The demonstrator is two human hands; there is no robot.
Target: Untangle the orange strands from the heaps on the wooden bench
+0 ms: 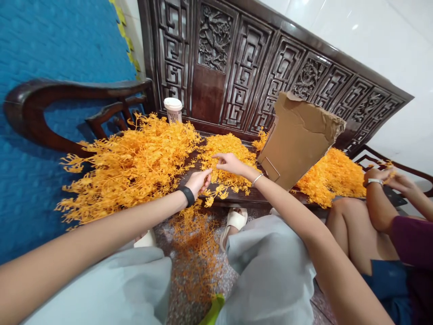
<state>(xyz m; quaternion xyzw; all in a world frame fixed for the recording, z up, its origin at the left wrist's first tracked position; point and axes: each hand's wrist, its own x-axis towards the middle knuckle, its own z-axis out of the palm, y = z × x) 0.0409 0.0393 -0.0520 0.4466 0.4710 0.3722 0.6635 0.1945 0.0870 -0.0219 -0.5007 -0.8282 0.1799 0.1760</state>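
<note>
My left hand (199, 181), with a black band on its wrist, is closed, thumb and forefinger together. An orange plastic sprig (221, 192) spreads just below and right of its fist and appears to be held in it. Fingertip to fingertip with it, my right hand (230, 163), wearing a silver bracelet, is bent in a loose pinch; whatever lies in it is too small to make out. Behind both hands sits a pile of orange plastic sprigs (230, 146) on the dark wooden bench (237, 196). A larger heap of longer orange sprigs (135, 167) lies at left.
A white-lidded cup (173, 109) stands against the carved backrest (211, 95). An upright cardboard box (297, 135) separates another orange pile (333, 176) at right. Beside me, a co-worker's hands (389, 176) hold a small orange piece. Loose orange bits (196, 253) litter the floor.
</note>
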